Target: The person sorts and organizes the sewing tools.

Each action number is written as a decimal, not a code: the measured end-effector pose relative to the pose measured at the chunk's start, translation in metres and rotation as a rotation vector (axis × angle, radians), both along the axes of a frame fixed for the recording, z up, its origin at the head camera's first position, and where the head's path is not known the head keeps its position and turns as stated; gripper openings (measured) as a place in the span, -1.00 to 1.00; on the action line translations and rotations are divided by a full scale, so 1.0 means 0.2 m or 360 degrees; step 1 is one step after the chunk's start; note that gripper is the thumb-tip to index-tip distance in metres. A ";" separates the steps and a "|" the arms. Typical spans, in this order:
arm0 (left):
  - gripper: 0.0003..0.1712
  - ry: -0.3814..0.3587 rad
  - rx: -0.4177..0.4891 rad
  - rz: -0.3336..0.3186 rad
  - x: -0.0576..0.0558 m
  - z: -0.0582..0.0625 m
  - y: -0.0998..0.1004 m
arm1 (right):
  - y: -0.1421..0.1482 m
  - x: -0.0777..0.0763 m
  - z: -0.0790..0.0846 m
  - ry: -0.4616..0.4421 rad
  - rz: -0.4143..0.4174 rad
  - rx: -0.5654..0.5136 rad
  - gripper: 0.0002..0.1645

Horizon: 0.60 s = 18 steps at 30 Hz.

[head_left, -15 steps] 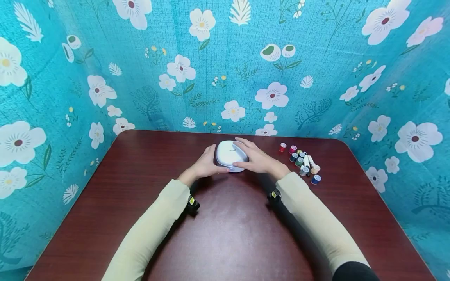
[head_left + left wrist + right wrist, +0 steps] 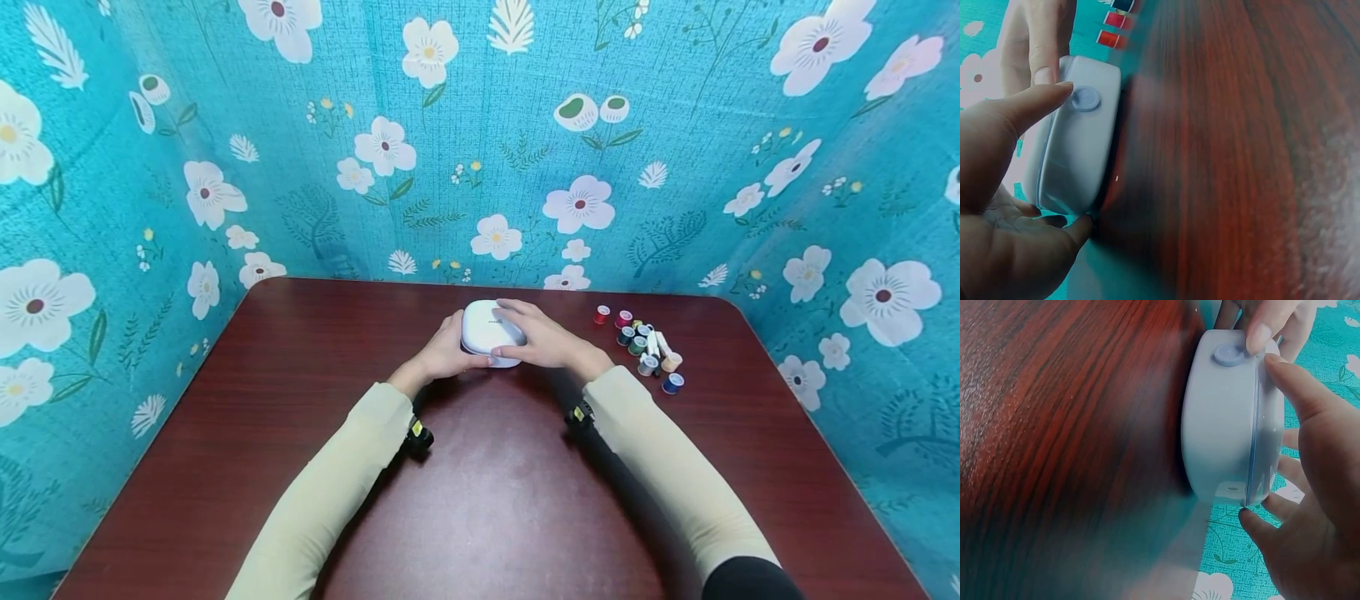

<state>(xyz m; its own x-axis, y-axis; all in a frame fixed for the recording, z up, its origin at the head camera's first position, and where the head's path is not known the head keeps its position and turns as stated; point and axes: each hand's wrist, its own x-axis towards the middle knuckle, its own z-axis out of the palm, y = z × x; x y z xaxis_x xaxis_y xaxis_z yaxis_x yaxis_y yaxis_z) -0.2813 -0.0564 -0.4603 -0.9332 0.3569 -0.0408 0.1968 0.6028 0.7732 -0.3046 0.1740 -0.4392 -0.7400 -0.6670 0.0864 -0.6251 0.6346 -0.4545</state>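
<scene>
the white case (image 2: pixel 487 329) is at the far middle of the table (image 2: pixel 480 500), its lid looking shut. the left hand (image 2: pixel 445 348) has shifted slightly to the right, bringing its thumb near the round button (image 2: pixel 1087 98); i judge the hold is surer so. the right hand (image 2: pixel 546 336) clasps the other side; both hands' fingers are clamped on the case. thread spools (image 2: pixel 638 347) lie farther right.

A reddish-brown wood-grain table (image 2: pixel 480 500) bears a white rounded case (image 2: pixel 482 327) near its far edge, with coloured thread spools (image 2: pixel 638 346) farther right.
</scene>
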 end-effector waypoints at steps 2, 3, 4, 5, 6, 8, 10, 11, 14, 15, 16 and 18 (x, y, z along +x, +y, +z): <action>0.23 0.0000 0.0000 -0.0002 0.00 -0.01 0.00 | 0.00 0.00 0.00 -0.0001 0.0000 0.0007 -0.06; 0.23 -0.0001 0.0004 -0.0002 -0.01 -0.01 0.00 | 0.01 0.00 0.00 0.0001 0.0000 0.0013 -0.06; 0.24 -0.0008 0.0015 0.0001 -0.01 -0.01 0.00 | 0.01 0.00 -0.01 0.0005 0.0002 0.0018 -0.06; 0.25 -0.0013 0.0031 0.0003 -0.01 -0.01 0.00 | 0.01 -0.01 -0.01 0.0009 0.0006 0.0024 -0.06; 0.25 -0.0020 0.0045 0.0007 0.00 -0.01 0.00 | 0.01 -0.01 -0.01 0.0009 0.0008 0.0029 -0.07; 0.26 -0.0028 0.0069 0.0007 -0.01 -0.02 0.00 | 0.01 -0.01 -0.01 0.0019 0.0011 0.0041 -0.07; 0.26 -0.0028 0.0082 -0.0001 -0.01 -0.02 0.00 | 0.01 -0.01 -0.01 0.0025 0.0013 0.0049 -0.07; 0.26 -0.0030 0.0087 -0.0004 -0.02 -0.02 0.00 | 0.02 -0.01 -0.01 0.0027 0.0012 0.0054 -0.07; 0.28 -0.0032 0.0103 -0.0010 -0.02 -0.03 0.00 | 0.01 -0.01 0.00 0.0025 0.0001 0.0073 -0.06; 0.29 -0.0032 0.0107 -0.0011 -0.02 -0.03 0.00 | 0.01 -0.01 0.00 0.0021 -0.0004 0.0080 -0.06; 0.30 -0.0032 0.0109 -0.0012 -0.02 -0.03 0.00 | 0.01 -0.01 0.00 0.0014 -0.0007 0.0083 -0.06; 0.32 -0.0029 0.0115 -0.0012 -0.02 -0.03 0.00 | 0.01 0.00 0.01 0.0003 -0.0013 0.0093 -0.06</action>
